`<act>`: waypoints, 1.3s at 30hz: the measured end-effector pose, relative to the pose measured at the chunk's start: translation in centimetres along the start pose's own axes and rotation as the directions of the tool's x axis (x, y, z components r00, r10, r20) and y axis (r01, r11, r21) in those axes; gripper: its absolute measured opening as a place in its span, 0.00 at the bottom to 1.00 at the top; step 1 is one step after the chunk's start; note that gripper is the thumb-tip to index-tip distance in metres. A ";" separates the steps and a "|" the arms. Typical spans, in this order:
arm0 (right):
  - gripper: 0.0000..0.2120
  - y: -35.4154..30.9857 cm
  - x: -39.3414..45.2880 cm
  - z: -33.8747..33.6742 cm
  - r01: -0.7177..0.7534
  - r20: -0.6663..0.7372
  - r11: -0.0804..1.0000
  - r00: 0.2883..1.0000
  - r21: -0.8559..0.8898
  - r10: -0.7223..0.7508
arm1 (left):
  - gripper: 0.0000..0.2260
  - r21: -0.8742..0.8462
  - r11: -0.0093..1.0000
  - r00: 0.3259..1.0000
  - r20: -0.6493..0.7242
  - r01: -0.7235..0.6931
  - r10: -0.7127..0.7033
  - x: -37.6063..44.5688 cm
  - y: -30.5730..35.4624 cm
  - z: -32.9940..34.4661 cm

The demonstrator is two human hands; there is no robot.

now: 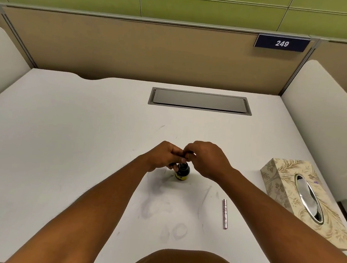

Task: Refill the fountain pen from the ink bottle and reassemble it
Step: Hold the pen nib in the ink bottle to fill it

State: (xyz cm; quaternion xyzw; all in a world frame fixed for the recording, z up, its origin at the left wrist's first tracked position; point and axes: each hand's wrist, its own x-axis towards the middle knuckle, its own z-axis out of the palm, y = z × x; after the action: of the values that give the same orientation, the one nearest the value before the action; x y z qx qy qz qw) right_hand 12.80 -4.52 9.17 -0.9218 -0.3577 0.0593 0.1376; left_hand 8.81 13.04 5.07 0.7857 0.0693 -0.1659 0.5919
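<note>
A small dark ink bottle (182, 171) with a yellow label stands upright on the white desk (82, 143), near the middle. Just above its mouth my left hand (162, 156) and my right hand (206, 159) meet, fingertips pinched together on a small dark pen part that is mostly hidden by the fingers. Whether that part reaches into the bottle I cannot tell. A slim pink-silver pen barrel (224, 214) lies on the desk to the right of the bottle, nearer to me and apart from both hands.
A patterned tissue box (285, 197) sits at the right edge of the desk. A grey cable hatch (200, 100) is set into the desk at the back. Partition walls enclose the desk on three sides. Smudges mark the surface in front of the bottle.
</note>
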 end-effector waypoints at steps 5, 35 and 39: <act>0.10 0.0 0.0 0.2 -0.046 -0.010 0.998 0.999 -0.042 0.046 | 0.08 0.011 1.000 1.000 0.007 -0.007 0.007 -0.1 0.0 0.2; 0.09 0.7 -0.5 -0.1 0.012 -0.070 0.999 0.997 -0.038 -0.014 | 0.08 0.047 0.999 1.000 0.023 -0.019 0.018 0.4 0.2 -0.1; 0.11 0.6 -0.5 0.0 -0.008 -0.080 1.000 0.997 -0.026 0.005 | 0.08 0.057 0.998 1.000 0.020 -0.019 0.018 0.4 0.1 -0.1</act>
State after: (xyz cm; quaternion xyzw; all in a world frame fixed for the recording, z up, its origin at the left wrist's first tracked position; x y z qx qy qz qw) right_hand 12.84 -5.25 9.02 -0.9263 -0.3497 0.0181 0.1393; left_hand 9.20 13.10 5.03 0.8012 0.0513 -0.1700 0.5715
